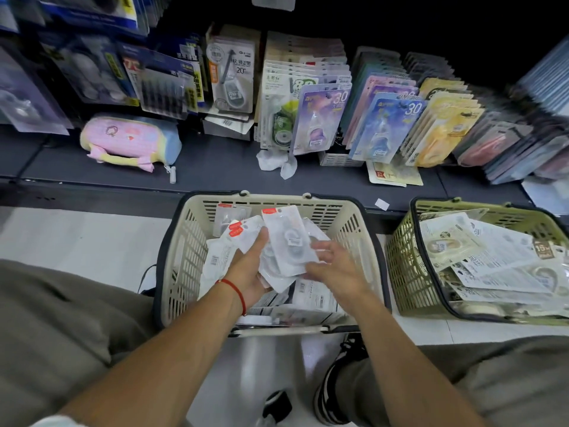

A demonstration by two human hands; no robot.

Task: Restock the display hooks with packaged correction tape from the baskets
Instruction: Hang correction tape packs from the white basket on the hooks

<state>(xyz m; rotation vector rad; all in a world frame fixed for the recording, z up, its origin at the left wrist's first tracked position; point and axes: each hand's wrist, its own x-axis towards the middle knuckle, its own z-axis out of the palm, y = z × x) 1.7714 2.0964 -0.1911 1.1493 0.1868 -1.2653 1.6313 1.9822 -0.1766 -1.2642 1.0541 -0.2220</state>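
Observation:
A cream basket (181,257) on the floor in front of me holds several white correction tape packs. My left hand (249,272), with a red string at the wrist, holds a stack of these packs (289,241) from below, thumb along their left edge. Over the same basket, my right hand (335,266) has relaxed fingers touching the right edge of the stack. To the right stands a green basket (403,266) with more packs (492,260). Rows of hanging correction tape packs (323,115) fill the display above the dark shelf.
A pink and blue plush pouch (129,140) lies on the dark shelf (215,167) at left. Crumpled white wrapping (277,163) and a loose card (394,175) lie on the shelf. My knees flank the cream basket; a striped shoe (338,380) is below it.

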